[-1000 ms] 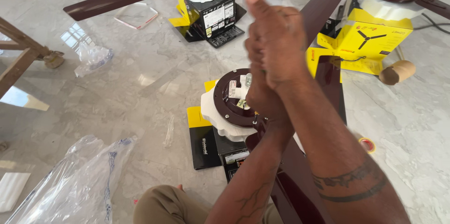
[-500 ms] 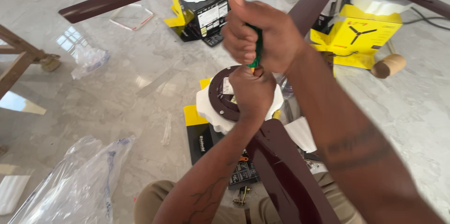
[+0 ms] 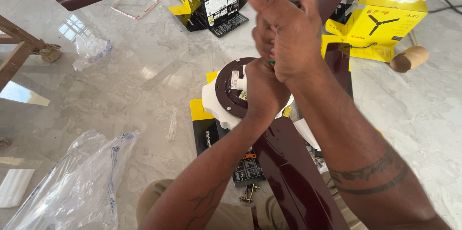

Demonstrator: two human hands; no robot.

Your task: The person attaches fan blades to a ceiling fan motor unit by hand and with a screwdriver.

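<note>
Yellow fan box (image 3: 380,32) top right, cardboard tube (image 3: 409,58) beside; clear plastic bag (image 3: 72,186) bottom left.

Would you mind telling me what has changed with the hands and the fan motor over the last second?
The right hand stayed fisted high on the green-handled screwdriver, shifting only slightly; its handle showed half a second ago and is now nearly hidden. The left hand stayed low at the fan motor. The motor, the blade and the yellow box lie as before; the view itself shifted a little.
</note>
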